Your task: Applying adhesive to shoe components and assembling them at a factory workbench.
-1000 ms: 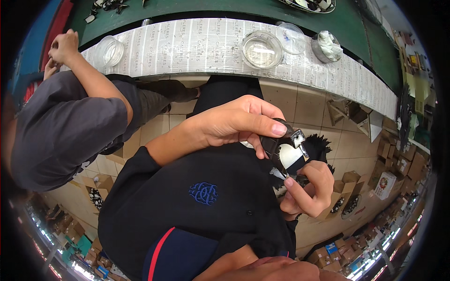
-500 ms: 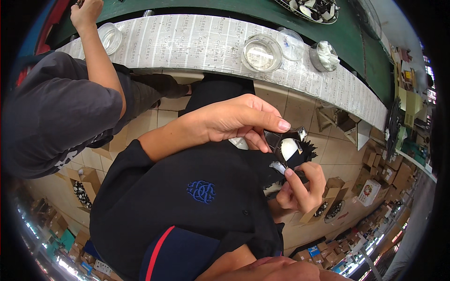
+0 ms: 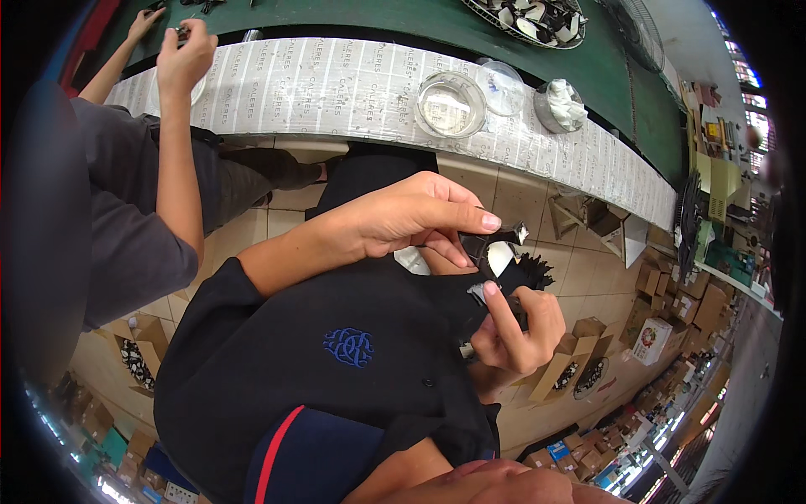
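Note:
My left hand (image 3: 424,217) is closed on a glossy black curved piece (image 3: 478,245) with a white face, pinched between thumb and fingers; its exact kind does not show. My right hand (image 3: 525,329) is bent just below and to the right of it. A small whitish scrap (image 3: 477,291), which looks like cloth, is pinched at its fingertips against the lower edge of the piece. A ragged black fringe (image 3: 533,271) shows behind the piece. The right hand's other fingers are curled, and what lies behind them is hidden.
Ahead is a bench with a paper-covered edge (image 3: 336,88). On it are a clear round dish (image 3: 451,105), a clear lid (image 3: 502,88) and a jar of white wipes (image 3: 561,107). A wire basket (image 3: 537,42) holds black and white pieces. A co-worker (image 3: 138,197) works at left.
The view has shifted slightly, moving the scene left. My right fingertip and the whitish scrap remain at the piece's lower edge. The co-worker's arm has moved, and both of their hands now show.

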`<state>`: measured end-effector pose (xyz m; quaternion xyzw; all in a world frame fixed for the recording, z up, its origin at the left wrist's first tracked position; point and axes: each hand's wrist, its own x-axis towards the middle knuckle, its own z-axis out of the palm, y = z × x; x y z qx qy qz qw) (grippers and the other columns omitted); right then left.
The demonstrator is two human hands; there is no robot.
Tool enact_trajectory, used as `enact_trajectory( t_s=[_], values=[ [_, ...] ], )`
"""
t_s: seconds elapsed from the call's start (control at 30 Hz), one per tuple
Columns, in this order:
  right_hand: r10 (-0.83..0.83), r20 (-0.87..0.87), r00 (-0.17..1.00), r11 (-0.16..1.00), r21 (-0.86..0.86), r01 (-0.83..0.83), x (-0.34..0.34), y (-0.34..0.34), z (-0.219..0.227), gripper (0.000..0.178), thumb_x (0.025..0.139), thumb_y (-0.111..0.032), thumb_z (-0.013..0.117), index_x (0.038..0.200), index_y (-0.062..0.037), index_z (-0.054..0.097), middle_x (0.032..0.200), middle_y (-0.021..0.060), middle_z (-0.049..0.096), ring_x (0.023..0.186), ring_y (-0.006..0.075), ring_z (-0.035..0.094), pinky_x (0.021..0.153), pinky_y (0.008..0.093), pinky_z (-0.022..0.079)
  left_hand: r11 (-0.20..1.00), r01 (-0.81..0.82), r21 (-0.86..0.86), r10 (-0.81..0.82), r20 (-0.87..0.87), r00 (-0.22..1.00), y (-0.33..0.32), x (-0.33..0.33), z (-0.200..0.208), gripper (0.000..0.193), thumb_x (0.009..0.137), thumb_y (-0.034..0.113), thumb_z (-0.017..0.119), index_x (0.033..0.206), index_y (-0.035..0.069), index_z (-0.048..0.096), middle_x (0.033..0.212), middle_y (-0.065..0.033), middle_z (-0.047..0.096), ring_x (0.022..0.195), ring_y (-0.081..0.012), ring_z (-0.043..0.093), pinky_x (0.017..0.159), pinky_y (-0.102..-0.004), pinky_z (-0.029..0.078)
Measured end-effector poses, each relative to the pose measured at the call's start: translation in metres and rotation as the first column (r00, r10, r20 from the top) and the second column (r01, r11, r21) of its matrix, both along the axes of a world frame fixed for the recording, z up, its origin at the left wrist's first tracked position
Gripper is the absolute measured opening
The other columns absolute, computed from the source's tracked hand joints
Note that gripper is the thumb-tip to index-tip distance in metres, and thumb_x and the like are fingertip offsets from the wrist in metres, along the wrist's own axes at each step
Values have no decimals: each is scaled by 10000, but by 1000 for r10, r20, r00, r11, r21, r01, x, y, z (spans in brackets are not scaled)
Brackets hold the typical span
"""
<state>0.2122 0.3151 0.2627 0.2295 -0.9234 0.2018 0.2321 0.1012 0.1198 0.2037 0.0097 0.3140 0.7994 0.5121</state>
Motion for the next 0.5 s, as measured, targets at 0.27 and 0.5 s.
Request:
enact_trajectory(
  t_s=[0.27,0.5],
  values=[
    [32,-34,999,998,53,-30,-1,3,-1,440,568,-157,635,980,-184,788,778,74,500,561,210,489,505,307,399,1000,-5,13,4,18,1000,-6,1,3,287,889,286,747,913,8,677,856,-75,702,695,-96,693,676,-187,595],
    [56,18,998,987,-152,-52,0,12,-13,463,540,-95,643,984,-110,772,801,92,547,576,229,527,519,328,424,997,-82,-10,82,35,996,-8,-2,-8,264,957,219,648,1039,-31,645,889,-94,704,689,-121,697,646,-217,611]
  ],
)
